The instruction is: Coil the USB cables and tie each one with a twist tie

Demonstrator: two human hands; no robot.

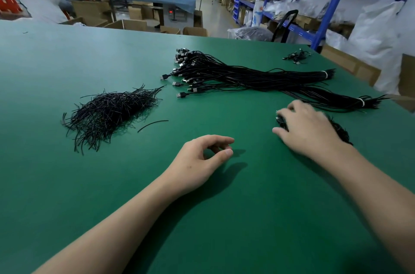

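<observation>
Left hand: your left hand (pixel 199 159) sits low over the green table (pixel 67 60), fingers loosely curled, thumb tip near the forefinger, nothing in it.
Right hand: your right hand (pixel 307 130) lies palm down on a dark coiled cable (pixel 341 132). It is motion-blurred, so you cannot tell whether the fingers grip or only rest on it.
Plug: one USB plug (pixel 279 119) pokes out under your right fingertips.
Cable bundle: the long bundle of USB cables (pixel 247 76) lies just beyond your right hand, plugs fanned toward the table's middle, far ends bound with white bands (pixel 325 74).
Twist ties: the pile of twist ties (pixel 107 114) is left of and beyond your left hand, well apart from it.
Stray tie: a single twist tie (pixel 152 125) lies beside the pile, on the side nearer your left hand.
Far corner: a small cable cluster (pixel 296 57) lies beyond the bundle.
</observation>
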